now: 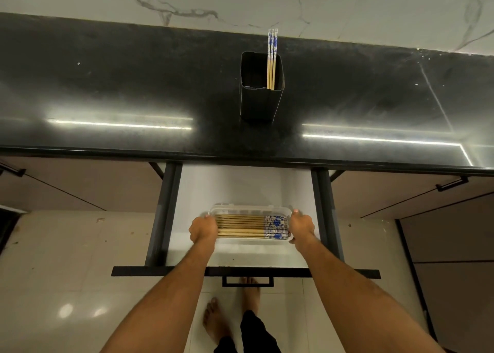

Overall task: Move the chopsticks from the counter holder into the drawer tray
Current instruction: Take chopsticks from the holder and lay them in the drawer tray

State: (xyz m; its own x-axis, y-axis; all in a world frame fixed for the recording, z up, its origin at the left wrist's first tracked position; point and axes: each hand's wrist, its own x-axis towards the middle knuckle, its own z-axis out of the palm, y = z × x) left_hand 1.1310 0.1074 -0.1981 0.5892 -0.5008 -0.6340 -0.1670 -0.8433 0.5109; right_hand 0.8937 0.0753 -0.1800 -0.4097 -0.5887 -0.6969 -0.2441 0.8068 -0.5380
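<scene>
My left hand (203,229) and right hand (302,225) clasp the tray's (248,208) two ends, fingers curled on its rim, in the open drawer (240,184). Chopsticks (240,226) lie flat between my fingers. Three more (272,58) stand in the holder (260,95) on the bench (107,85), well beyond them.

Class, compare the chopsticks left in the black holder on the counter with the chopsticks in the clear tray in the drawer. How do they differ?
The chopsticks in the holder stand nearly upright, patterned ends up; the chopsticks in the tray lie flat, side by side, patterned ends to the right. The holder has only a few; the tray has many more. The left hand and right hand are at the tray's ends; nothing touches the holder ones. Both sets share wooden shafts with blue-and-white ends.
</scene>
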